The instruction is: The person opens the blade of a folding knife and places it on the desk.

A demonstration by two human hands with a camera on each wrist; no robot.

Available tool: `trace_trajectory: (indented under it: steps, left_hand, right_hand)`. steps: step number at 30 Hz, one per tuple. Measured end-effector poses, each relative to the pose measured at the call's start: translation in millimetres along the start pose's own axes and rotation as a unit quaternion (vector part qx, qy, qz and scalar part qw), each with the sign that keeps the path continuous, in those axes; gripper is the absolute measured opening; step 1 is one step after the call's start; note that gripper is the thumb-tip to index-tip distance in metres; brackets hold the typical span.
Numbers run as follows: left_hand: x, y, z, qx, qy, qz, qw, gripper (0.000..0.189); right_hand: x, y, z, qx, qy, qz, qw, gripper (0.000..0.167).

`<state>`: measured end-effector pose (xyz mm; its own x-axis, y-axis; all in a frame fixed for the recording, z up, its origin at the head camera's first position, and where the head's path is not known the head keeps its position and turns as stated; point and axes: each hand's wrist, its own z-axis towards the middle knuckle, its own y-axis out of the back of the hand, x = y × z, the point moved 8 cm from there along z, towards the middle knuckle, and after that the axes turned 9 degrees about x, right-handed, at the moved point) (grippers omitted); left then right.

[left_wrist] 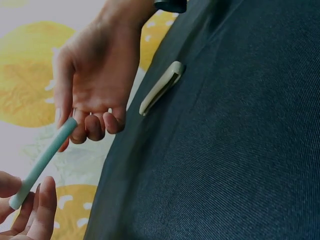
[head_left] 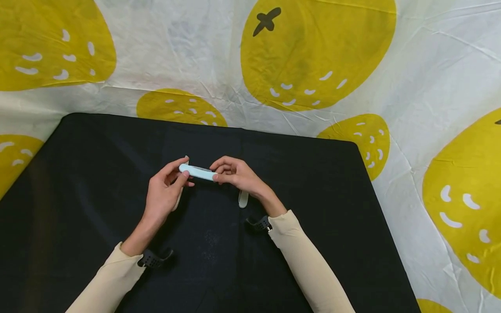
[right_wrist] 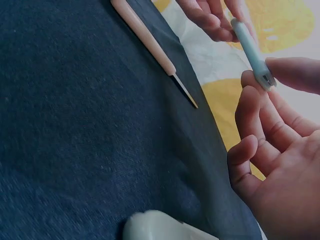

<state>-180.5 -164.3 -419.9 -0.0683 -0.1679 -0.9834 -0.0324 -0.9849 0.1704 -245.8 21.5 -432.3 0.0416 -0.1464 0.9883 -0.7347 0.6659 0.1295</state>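
Observation:
A slim light-blue rod-like tool [head_left: 200, 172] with rounded ends is held between both hands above the black cloth. My left hand [head_left: 162, 191] pinches its left end between thumb and fingers. Thumb and fingers of my right hand [head_left: 239, 176] pinch the other end, where a small metallic part shows in the right wrist view. Beneath the left hand lies a tool with a pinkish handle [right_wrist: 146, 39] and a thin pointed metal tip, mostly hidden in the head view. A whitish, slotted, elongated thing [left_wrist: 161, 89] lies on the cloth below the right hand.
The table is covered with a black cloth [head_left: 332, 243]. Behind it and at the sides hangs a white sheet [head_left: 188, 52] printed with large yellow fruit. Black straps [head_left: 156, 259] stick out at both wrists from beige sleeves.

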Motion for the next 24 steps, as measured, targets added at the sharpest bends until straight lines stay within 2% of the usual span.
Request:
trace_trajectory:
  steps: [7, 14, 24]
  left_hand:
    - [1.1, 0.0, 1.9, -0.017, -0.002, -0.049, 0.9986, 0.044]
    - [4.0, -0.4, 2.9, -0.047, 0.012, -0.1, 0.9938, 0.045]
    - [2.5, -1.2, 3.5, -0.06, 0.008, -0.111, 0.9919, 0.045]
  right_hand:
    - [3, -12, 3.0, 0.022, 0.018, -0.004, 0.9996, 0.027]
    - [3, -19, 4.2, 0.029, 0.022, 0.004, 0.9993, 0.029]
    - [6, -27, 5.7, 0.037, 0.022, 0.008, 0.999, 0.032]
